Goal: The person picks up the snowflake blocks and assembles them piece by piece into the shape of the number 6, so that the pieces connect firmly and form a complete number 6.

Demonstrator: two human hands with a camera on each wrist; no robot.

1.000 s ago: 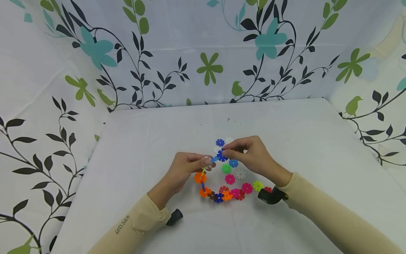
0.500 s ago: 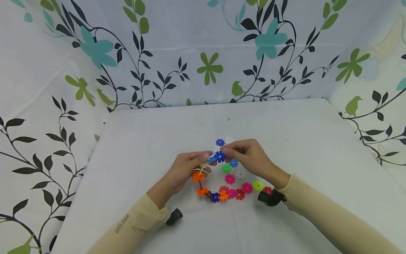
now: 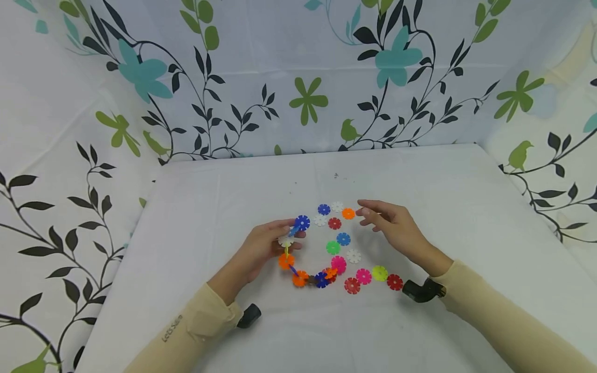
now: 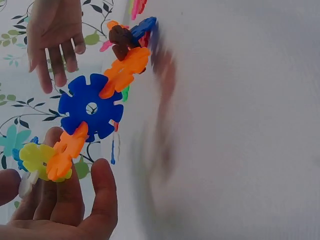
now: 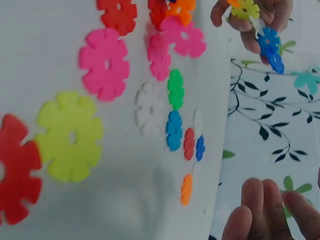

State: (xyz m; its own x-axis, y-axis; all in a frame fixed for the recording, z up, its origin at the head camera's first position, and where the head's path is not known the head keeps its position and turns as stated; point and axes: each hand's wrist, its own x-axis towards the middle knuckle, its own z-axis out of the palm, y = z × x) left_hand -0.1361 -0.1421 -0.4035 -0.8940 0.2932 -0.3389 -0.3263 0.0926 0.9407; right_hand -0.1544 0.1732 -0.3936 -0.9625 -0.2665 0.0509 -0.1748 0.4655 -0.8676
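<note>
My left hand point(image 3: 258, 251) pinches a chain of interlocked plastic flower discs between thumb and fingers, close to its white disc point(image 4: 27, 184). A dark blue disc point(image 3: 302, 223) forms the chain's upper end, joined to a light blue one. From the hand the chain runs down through yellow, orange point(image 4: 67, 150), blue point(image 4: 80, 102) and brown point(image 4: 122, 41) discs toward the table. My right hand point(image 3: 396, 228) is held with loosely bent fingers and nothing in them, its fingertips right beside a loose orange disc point(image 3: 348, 213).
Loose flower discs lie on the white table point(image 3: 224, 197): red point(image 3: 334, 223), light blue point(image 3: 343, 239), green point(image 3: 333, 247), yellow point(image 5: 70, 136) and several more. Black wrist cameras hang under both sleeves. A leaf-patterned cloth point(image 3: 261, 67) rises behind the table.
My right hand has let go of the dark blue disc and moved right, uncovering the loose orange and red discs. My left hand has carried the chain leftward, the dark blue disc on its end.
</note>
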